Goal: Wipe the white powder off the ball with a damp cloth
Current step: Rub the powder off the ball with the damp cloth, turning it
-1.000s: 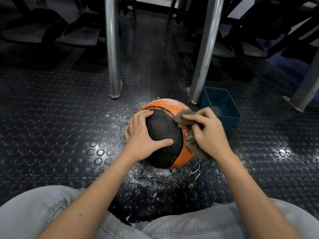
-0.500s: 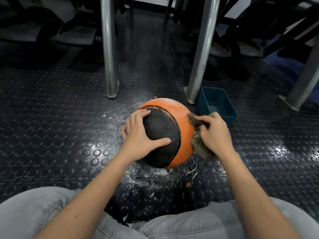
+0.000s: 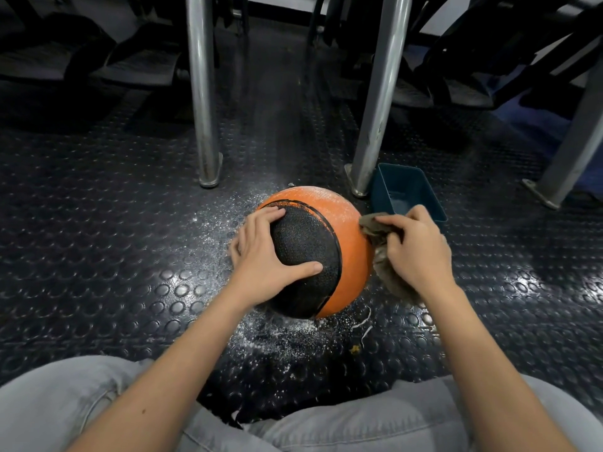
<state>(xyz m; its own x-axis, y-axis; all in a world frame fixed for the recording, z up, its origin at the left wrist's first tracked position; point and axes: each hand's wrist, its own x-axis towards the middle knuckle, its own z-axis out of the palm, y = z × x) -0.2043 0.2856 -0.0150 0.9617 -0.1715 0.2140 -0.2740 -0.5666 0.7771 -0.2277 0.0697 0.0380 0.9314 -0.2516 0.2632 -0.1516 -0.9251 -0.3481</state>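
Orange-black ball [image 3: 347, 236] (white powder [image 3: 321, 192] on top) — left hand [image 3: 264, 256] rests on it, fingers spread; right hand's [image 3: 414, 252] fingers pinch cloth [image 3: 370, 224].

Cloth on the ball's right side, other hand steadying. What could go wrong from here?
The ball sits in spilled powder; turning it could dirty it again.
Powder dusts its far top, while the right hand works the cloth lower right; that patch may be missed.
The blue tub sits just beyond the right hand and might get bumped.
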